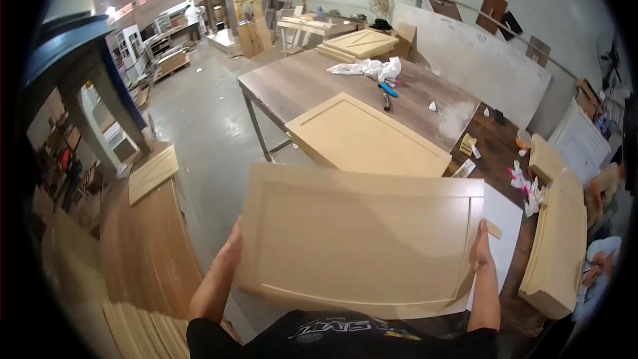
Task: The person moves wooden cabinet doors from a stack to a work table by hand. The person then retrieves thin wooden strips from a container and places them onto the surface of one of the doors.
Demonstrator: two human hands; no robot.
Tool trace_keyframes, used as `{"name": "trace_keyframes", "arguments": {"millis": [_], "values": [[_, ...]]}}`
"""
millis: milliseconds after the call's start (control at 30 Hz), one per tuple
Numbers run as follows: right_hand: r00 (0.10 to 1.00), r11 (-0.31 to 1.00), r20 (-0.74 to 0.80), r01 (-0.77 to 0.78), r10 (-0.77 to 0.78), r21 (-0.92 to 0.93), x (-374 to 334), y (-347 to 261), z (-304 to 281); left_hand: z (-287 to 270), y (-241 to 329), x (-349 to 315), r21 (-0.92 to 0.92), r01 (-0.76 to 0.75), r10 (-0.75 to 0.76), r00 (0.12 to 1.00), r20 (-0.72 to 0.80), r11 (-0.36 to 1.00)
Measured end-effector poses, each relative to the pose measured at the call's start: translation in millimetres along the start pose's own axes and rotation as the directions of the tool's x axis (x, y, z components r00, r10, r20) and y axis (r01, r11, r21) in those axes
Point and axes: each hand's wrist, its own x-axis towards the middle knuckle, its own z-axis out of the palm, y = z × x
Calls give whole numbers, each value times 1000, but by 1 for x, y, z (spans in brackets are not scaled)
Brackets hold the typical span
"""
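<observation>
A beige cabinet door with a recessed centre and raised frame is held tilted in front of my body. My left hand grips its left short edge, with the fingers mostly hidden behind it. On the opposite edge, my right hand has its thumb upright along the frame. Just past that thumb is a small tan strip, beside a white sheet. Beyond the held door, a second cabinet door lies on the brown worktable, its near part overlapped by the held one.
On the worktable are crumpled white plastic, a blue-handled tool and more doors. Stacked beige panels stand at right, near another person. A wooden surface bearing a small door is at left.
</observation>
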Motion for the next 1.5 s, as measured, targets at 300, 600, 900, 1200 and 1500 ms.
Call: {"name": "trace_keyframes", "arguments": {"millis": [300,600,900,1200,1500], "values": [[965,984,-193,167,-175,-57,91,-28,73,-3,139,243,156,193,-202,978,46,969],[918,988,-377,147,-120,43,175,-49,107,31,274,458,293,335,-399,896,195,895],[782,983,-618,-166,84,-76,247,-68,113,56,353,581,802,248,-417,909,2,544],[785,987,-610,8,-105,-159,237,23,129,-48,247,624,497,268,-395,903,168,825],[836,873,-548,279,-16,401,222,30,145,-73,232,626,399,293,-368,921,124,869]]}}
